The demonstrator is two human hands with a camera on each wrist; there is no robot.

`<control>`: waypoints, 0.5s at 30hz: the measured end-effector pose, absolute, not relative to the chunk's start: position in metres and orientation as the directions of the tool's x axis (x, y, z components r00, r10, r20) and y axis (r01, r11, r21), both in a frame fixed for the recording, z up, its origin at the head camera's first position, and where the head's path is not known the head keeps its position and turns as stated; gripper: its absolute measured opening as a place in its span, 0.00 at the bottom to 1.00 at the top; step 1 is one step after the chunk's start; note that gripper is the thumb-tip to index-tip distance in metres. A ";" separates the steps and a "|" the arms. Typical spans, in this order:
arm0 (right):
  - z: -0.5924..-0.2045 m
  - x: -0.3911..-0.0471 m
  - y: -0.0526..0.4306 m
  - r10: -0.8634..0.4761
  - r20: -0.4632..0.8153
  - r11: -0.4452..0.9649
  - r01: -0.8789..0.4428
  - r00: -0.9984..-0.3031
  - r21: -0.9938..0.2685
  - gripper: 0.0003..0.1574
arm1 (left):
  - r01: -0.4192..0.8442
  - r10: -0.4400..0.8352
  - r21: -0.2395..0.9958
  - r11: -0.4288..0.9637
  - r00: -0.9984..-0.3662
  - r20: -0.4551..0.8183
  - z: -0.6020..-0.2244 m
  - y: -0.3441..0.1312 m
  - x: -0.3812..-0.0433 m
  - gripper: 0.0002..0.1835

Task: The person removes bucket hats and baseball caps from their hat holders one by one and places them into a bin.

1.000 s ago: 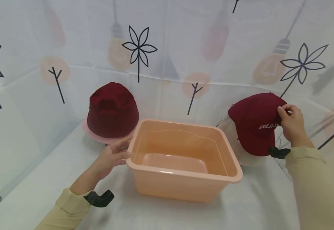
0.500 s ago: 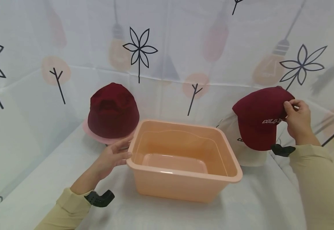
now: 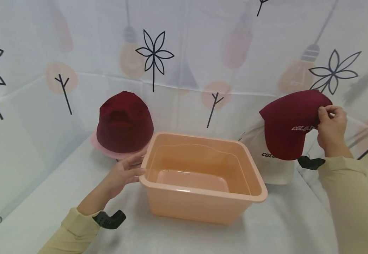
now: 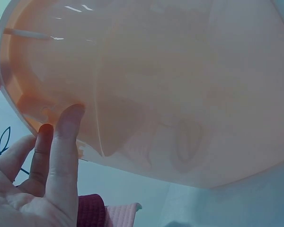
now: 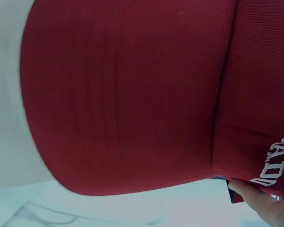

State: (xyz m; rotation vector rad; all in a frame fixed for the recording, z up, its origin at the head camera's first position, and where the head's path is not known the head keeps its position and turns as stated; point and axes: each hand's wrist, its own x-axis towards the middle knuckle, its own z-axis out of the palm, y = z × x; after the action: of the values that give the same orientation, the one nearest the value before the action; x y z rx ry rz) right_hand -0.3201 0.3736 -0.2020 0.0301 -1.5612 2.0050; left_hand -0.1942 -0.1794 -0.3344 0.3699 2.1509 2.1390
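A dark red baseball cap (image 3: 290, 120) with white lettering hangs tilted from my right hand (image 3: 332, 131), whose thumb and fingers pinch its side edge. Behind and below it is a cream cap (image 3: 274, 169) with dark lettering, partly covered in the head view. My left hand (image 3: 122, 174) rests against the left end of a peach plastic basin (image 3: 207, 208). In the left wrist view, straight fingers (image 4: 61, 156) touch the basin wall from outside below the rim. The red cap's brim (image 5: 123, 104) fills much of the right wrist view.
Behind my left hand, a dark red bucket hat (image 3: 125, 123) sits over a pink brim (image 3: 96, 143) on the white cloth-covered table (image 3: 35, 218). A printed white curtain (image 3: 184, 63) stands close behind the hats and basin.
My right hand has lifted the dark red cap up and slightly right, uncovering more of the cream cap and its lettering. The left hand and basin stay in place.
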 end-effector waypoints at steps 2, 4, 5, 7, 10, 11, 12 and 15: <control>-0.200 -0.320 0.375 0.463 0.352 -0.163 -0.469 -0.813 -0.868 0.08 | 0.112 0.233 0.994 -0.012 -0.966 0.111 -0.335 -0.179 -0.195 0.36; -0.197 -0.319 0.377 0.484 0.345 -0.177 -0.476 -0.805 -0.862 0.09 | 0.112 0.236 0.994 -0.016 -0.965 0.113 -0.335 -0.179 -0.195 0.36; -0.196 -0.319 0.377 0.491 0.342 -0.179 -0.477 -0.801 -0.860 0.09 | 0.112 0.237 0.994 -0.018 -0.965 0.113 -0.335 -0.179 -0.196 0.36; -0.194 -0.318 0.378 0.495 0.336 -0.190 -0.478 -0.801 -0.858 0.09 | 0.111 0.240 0.994 -0.017 -0.964 0.112 -0.335 -0.179 -0.196 0.36; -0.191 -0.317 0.377 0.499 0.336 -0.199 -0.483 -0.799 -0.853 0.09 | 0.108 0.242 0.994 -0.018 -0.964 0.110 -0.335 -0.179 -0.196 0.36; -0.190 -0.317 0.375 0.499 0.337 -0.213 -0.490 -0.799 -0.846 0.09 | 0.107 0.242 0.994 -0.018 -0.964 0.108 -0.335 -0.179 -0.197 0.36; -0.189 -0.317 0.374 0.499 0.337 -0.225 -0.495 -0.799 -0.839 0.08 | 0.106 0.241 0.994 -0.016 -0.965 0.107 -0.335 -0.179 -0.197 0.36; -0.186 -0.317 0.366 0.520 0.330 -0.256 -0.512 -0.788 -0.820 0.08 | 0.102 0.237 0.995 -0.011 -0.966 0.101 -0.335 -0.180 -0.196 0.36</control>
State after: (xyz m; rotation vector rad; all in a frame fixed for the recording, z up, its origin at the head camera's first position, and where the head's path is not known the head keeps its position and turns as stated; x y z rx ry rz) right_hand -0.3172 0.3662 -0.1860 -0.0090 -1.3515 2.0776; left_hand -0.1962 -0.1796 -0.3348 0.3676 2.1385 2.1366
